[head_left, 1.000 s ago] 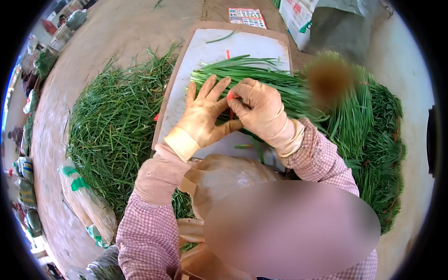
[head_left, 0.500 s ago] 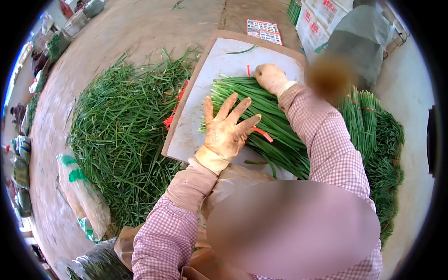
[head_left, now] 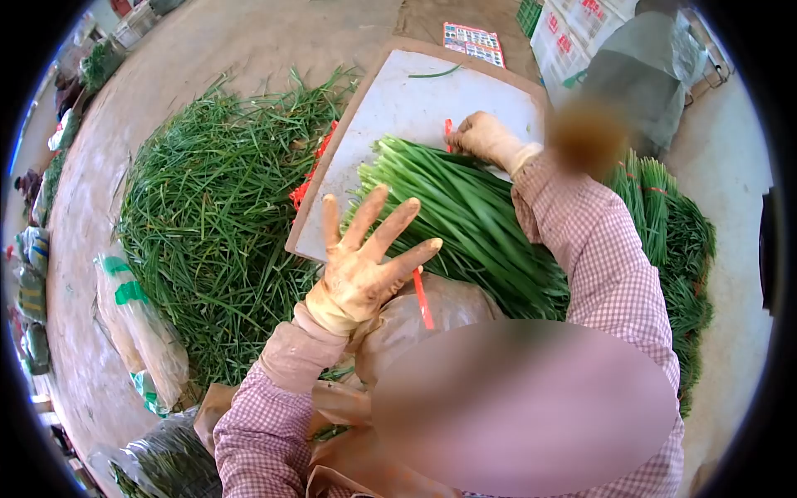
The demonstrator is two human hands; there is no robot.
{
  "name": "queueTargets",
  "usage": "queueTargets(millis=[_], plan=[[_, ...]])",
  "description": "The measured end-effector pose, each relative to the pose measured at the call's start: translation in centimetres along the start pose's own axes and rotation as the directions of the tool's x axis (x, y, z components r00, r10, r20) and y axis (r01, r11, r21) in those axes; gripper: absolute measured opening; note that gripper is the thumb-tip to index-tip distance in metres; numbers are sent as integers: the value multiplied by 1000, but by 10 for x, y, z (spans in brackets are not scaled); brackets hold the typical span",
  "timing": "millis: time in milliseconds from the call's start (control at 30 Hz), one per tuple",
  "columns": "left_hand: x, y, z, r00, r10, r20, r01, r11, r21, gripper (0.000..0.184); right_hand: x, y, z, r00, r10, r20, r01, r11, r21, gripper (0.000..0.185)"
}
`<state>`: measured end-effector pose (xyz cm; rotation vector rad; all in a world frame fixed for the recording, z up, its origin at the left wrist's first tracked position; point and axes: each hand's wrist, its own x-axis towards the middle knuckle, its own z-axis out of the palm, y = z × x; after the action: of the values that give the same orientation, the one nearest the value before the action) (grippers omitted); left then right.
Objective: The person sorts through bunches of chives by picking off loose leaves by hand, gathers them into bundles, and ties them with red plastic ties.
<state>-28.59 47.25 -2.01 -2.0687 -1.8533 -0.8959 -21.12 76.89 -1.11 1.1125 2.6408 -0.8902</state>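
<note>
A bundle of green garlic chives [head_left: 465, 207], its pale cut ends to the left, lies on a white board [head_left: 415, 91] with a brown rim. My gloved left hand [head_left: 357, 274] is at the board's near-left edge, several fingers spread. A red tie strip [head_left: 423, 299] comes out beside its index finger, seemingly gripped by the mostly hidden thumb. On the bundle's far side, my gloved right hand [head_left: 490, 139] is closed, with a red strip end [head_left: 449, 134] at its fingertips. Whether both red pieces are one strip under the bundle is hidden.
Loose chives [head_left: 224, 216] are heaped left of the board, and red strips [head_left: 307, 187] hang at its left edge. Tied bundles [head_left: 656, 207] stand at right. A plastic roll [head_left: 141, 324] lies at lower left; white boxes [head_left: 573, 41] stand at the back right.
My left hand has moved down and left, drawing the red strip toward me from the bundle. My right hand has shifted slightly and stays closed at the far side.
</note>
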Motion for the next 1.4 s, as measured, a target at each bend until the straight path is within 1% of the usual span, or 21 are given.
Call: queueTargets(millis=[67,233,300,333,367,400,433,467,567,600,633,700,833,900,967,1033,1100,1133,1233,1300,1400], plan=[[-8,0,4,998,8,-55,-4,996,86,42,8,-9,2,992,91,-83,-106,974,-199,36],[-14,4,2,994,21,-111,-14,998,67,34,15,-9,19,988,95,-121,-123,961,-246,31],[-14,4,0,992,22,-124,-19,999,32,32,6,5,17,987,-23,-160,4,993,-117,29],[-11,4,-1,989,-15,-145,9,999,-43,27,-3,5,13,990,-2,-140,-2,1000,-26,24],[-8,5,-2,985,-53,-164,34,992,-118,22,-10,12,15,990,0,-139,-4,1000,-28,24],[-7,7,-2,985,-54,-166,34,992,-121,22,-17,20,18,986,-42,-162,90,951,296,20],[-5,10,-2,975,-169,-142,127,956,-266,19,-27,21,20,977,-73,-199,178,793,583,17],[-2,14,-1,955,-278,-98,218,889,-402,17,-36,21,24,967,-101,-233,231,729,645,12],[7,25,-1,933,-360,-25,313,841,-440,14,-58,14,38,950,-126,-287,299,637,710,12],[14,26,-9,968,-251,-10,236,924,-300,14,-61,13,40,953,-116,-281,294,586,755,13],[20,27,-15,969,-249,-5,236,925,-299,14,-65,9,42,953,-112,-281,293,583,758,13],[35,28,-22,997,30,-67,-34,997,-65,12,-74,2,48,935,-120,-335,344,550,761,13],[63,29,-21,989,149,-10,-149,989,-8,12,-93,-16,63,932,-167,-322,363,415,834,16],[67,22,0,999,42,34,-39,997,-72,12,-97,-16,66,921,-162,-354,389,374,842,16],[61,20,15,1000,-1,-14,0,998,-69,12,-89,-7,67,926,-170,-337,374,542,752,16],[59,22,16,974,-225,-21,220,966,-136,13,-95,-10,64,936,-128,-327,346,493,798,16],[61,20,14,968,-249,-32,241,959,-149,13,-92,-7,68,909,-169,-380,404,574,712,17],[63,18,12,958,-286,1,281,940,-196,12,-92,-8,70,891,-181,-417,442,558,702,19],[66,17,16,942,-334,28,330,910,-252,15,-96,-10,64,935,-95,-343,333,570,751,20],[69,17,16,859,-489,154,512,827,-231,14,-97,-13,63,940,-92,-330,327,528,784,20],[74,16,16,836,-513,194,546,812,-207,18,-93,-10,64,947,-60,-315,300,511,805,23]])
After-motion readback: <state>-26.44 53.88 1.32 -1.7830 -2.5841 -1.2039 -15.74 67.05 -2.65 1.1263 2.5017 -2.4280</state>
